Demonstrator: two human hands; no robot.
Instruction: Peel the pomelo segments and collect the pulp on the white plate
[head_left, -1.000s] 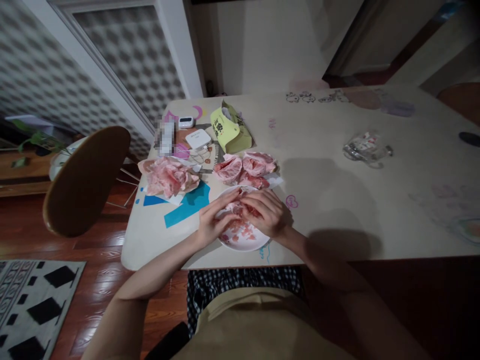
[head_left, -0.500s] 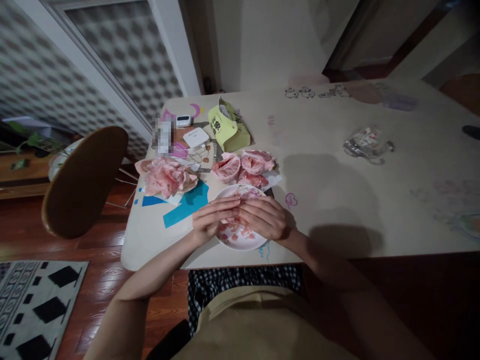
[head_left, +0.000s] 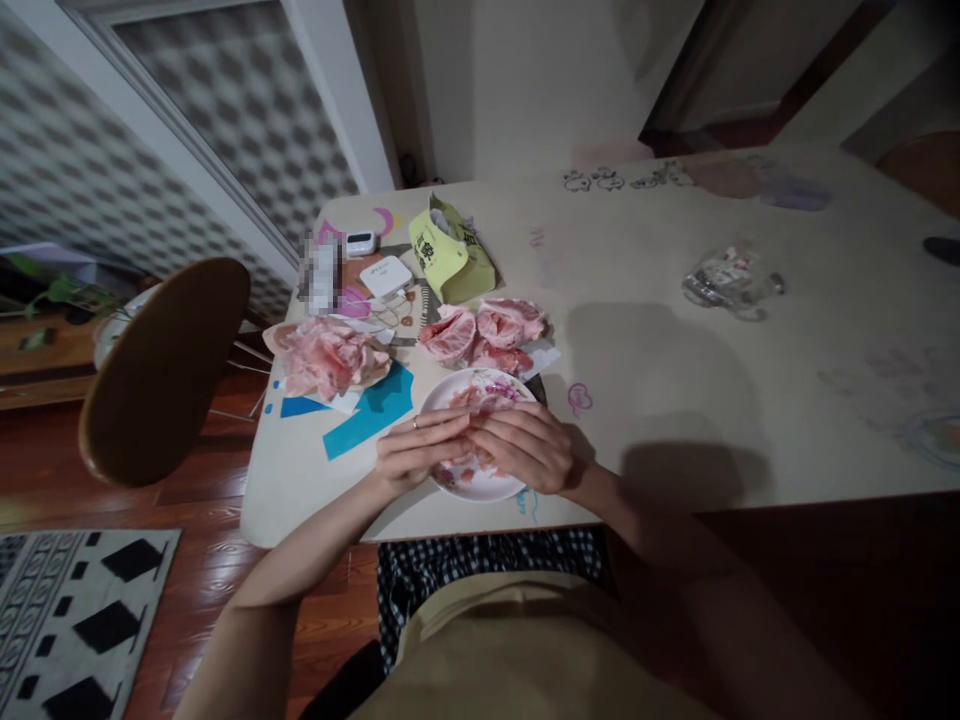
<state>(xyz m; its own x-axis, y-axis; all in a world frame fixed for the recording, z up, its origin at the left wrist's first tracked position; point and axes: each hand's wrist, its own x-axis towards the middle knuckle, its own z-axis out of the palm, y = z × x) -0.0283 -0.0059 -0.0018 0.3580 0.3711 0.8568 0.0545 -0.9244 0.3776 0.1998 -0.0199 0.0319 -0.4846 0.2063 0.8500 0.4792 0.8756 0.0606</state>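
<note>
My left hand (head_left: 411, 452) and my right hand (head_left: 525, 447) meet fingertip to fingertip over a white plate (head_left: 450, 391) near the table's front edge. Both hands are closed on a piece of pink pomelo flesh (head_left: 469, 455), mostly hidden by the fingers. More pink flesh bits lie on the plate. Beyond the plate sit several peeled pomelo segments (head_left: 486, 333). A heap of pink peeled membrane (head_left: 327, 355) lies to the left on white paper.
A yellow-green tissue pack (head_left: 450, 260), a white box (head_left: 385, 276) and small device (head_left: 361, 243) stand at the back left. Blue paper (head_left: 369, 415) lies left of the plate. A crumpled clear wrapper (head_left: 724, 281) lies right. A brown chair (head_left: 161, 365) stands at the table's left end.
Both hands have drawn back toward me over the plate's near half, uncovering its far side. The view has shifted slightly.
</note>
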